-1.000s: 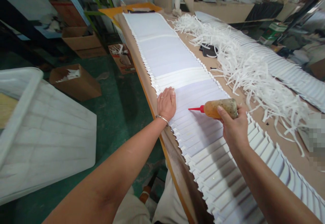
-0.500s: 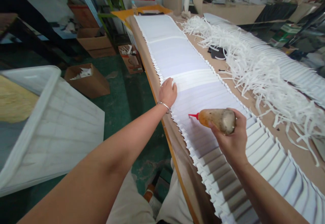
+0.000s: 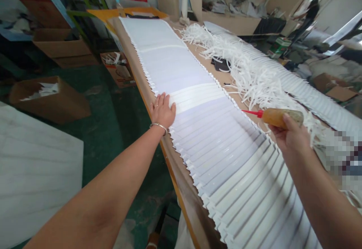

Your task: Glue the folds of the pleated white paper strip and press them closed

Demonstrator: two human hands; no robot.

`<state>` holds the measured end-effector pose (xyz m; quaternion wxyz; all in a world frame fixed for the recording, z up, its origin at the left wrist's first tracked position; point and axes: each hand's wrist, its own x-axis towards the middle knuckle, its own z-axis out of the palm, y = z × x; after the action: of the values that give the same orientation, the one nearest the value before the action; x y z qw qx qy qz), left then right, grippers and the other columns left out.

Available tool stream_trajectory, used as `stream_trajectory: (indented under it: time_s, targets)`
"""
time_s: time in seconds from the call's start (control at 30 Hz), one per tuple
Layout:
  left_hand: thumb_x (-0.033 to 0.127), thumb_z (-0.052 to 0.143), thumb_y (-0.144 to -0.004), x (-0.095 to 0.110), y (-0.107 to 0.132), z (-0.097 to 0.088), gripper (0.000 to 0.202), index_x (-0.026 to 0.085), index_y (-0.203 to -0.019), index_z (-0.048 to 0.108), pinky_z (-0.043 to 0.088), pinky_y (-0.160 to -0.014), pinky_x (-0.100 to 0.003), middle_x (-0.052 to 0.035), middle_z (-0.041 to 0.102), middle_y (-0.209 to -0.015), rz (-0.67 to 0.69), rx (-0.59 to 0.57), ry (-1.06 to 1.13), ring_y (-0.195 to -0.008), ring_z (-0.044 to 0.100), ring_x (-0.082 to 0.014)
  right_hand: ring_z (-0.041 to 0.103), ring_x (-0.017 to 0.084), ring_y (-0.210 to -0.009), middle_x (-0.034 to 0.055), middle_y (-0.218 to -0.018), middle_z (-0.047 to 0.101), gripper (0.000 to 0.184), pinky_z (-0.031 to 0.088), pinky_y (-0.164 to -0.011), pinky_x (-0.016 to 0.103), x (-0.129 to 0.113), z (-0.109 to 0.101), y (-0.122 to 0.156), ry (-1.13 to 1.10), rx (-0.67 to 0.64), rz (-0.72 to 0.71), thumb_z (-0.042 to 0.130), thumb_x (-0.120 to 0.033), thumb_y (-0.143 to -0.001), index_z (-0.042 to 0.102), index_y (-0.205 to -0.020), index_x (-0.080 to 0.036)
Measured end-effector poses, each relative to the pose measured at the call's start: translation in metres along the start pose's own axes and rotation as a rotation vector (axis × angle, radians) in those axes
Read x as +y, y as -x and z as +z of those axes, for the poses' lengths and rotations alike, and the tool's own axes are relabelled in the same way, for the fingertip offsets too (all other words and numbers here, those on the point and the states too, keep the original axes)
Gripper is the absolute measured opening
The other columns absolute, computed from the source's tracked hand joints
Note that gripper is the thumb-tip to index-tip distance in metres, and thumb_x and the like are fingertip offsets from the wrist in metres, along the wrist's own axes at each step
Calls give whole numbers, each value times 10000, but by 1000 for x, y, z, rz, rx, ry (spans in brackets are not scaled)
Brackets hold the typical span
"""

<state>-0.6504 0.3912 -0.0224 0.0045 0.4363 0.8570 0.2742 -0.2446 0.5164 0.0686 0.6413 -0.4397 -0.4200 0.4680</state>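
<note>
My left hand (image 3: pixel 163 112) lies flat on the left edge of a long row of overlapping white sheets (image 3: pixel 203 128), fingers stretched out, a bracelet at the wrist. The sheets are fanned out in narrow steps, and small shiny wet spots show on some of them. In my right hand (image 3: pixel 294 138) is a glue bottle (image 3: pixel 278 118), a squeeze bottle with amber contents, held sideways. Its red nozzle points left, over the right edge of the row. Whether the tip touches a sheet I cannot tell.
A heap of white strips (image 3: pixel 254 72) lies right of the row on the brown-covered table (image 3: pixel 195 49). Beyond it runs a second row of sheets (image 3: pixel 308 90). Cardboard boxes (image 3: pixel 51 102) and a white bin (image 3: pixel 39 166) stand on the floor to the left.
My right hand has carried the bottle from above the middle of the sheets to their right edge. My left hand stays at the left edge, its fingers more spread. The view has turned right.
</note>
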Motion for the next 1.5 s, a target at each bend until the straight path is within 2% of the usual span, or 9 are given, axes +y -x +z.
stream_trajectory:
  time_s: [0.13, 0.27, 0.4, 0.67, 0.83, 1.0, 1.17, 1.3, 1.5]
  targets:
    - [438, 386, -1061, -3, -1, 3, 605, 195, -1606, 483, 191, -1328, -579, -89, 363, -1722, 6, 24, 22, -1620, 266, -293, 742, 222, -850, 32, -923, 718, 406, 672, -703, 374, 22, -1, -18, 24, 25, 11, 921, -316, -673, 646, -946, -193]
    - [440, 377, -1058, -2, -1, 2, 613, 178, -1599, 492, 203, -1326, -577, -92, 366, -1720, 3, 27, 15, -1615, 277, -298, 720, 214, -800, 28, -920, 704, 479, 683, -702, 438, 37, 2, -27, 65, 22, 10, 939, -366, -660, 615, -967, -192]
    - [439, 371, -1056, -1, -1, 0, 617, 168, -1598, 494, 207, -1327, -570, -90, 368, -1719, 2, 23, 6, -1614, 279, -298, 720, 236, -834, 41, -964, 701, 546, 681, -679, 468, 45, 6, -34, 77, 62, 18, 952, -381, -624, 595, -996, -201]
    - [426, 384, -1060, 0, 0, -1, 608, 159, -1595, 494, 208, -1326, -569, -95, 370, -1718, -2, 19, 0, -1614, 279, -298, 708, 225, -788, 42, -933, 701, 584, 667, -572, 406, 50, 14, -37, 106, 62, 26, 965, -430, -555, 593, -940, -196]
    - [425, 390, -1065, 1, 1, -2, 594, 175, -1593, 501, 206, -1329, -544, -81, 370, -1718, -4, 23, 7, -1616, 277, -285, 710, 215, -775, 24, -957, 708, 572, 675, -579, 417, 48, 16, -24, 102, 20, 12, 953, -432, -596, 574, -969, -222]
    - [425, 390, -1065, 2, 1, -3, 587, 194, -1593, 502, 209, -1327, -549, -86, 377, -1716, -11, 17, 18, -1615, 280, -291, 727, 242, -847, 39, -1001, 698, 568, 677, -587, 406, 43, 21, -5, 125, -26, 23, 960, -430, -613, 591, -990, -219]
    - [428, 391, -1066, 1, 1, -1, 584, 195, -1589, 504, 200, -1332, -521, -83, 381, -1715, -8, 30, 20, -1619, 273, -276, 728, 238, -883, 41, -1040, 696, 566, 673, -615, 372, 35, 28, 22, 116, -64, 38, 972, -419, -626, 609, -1013, -222]
    - [427, 395, -1064, 0, 1, 0, 591, 181, -1592, 498, 202, -1331, -518, -89, 382, -1714, -1, 30, 16, -1618, 273, -277, 722, 233, -898, 44, -1074, 701, 582, 677, -682, 415, 29, 36, 45, 112, -112, 57, 972, -407, -639, 613, -1064, -234]
    - [414, 417, -1062, 0, 0, 1, 571, 213, -1589, 505, 200, -1332, -523, -73, 380, -1717, -14, 26, 13, -1616, 278, -273, 703, 205, -822, 20, -999, 692, 604, 679, -679, 429, 23, 53, 79, 121, -176, 58, 973, -433, -625, 618, -1071, -231]
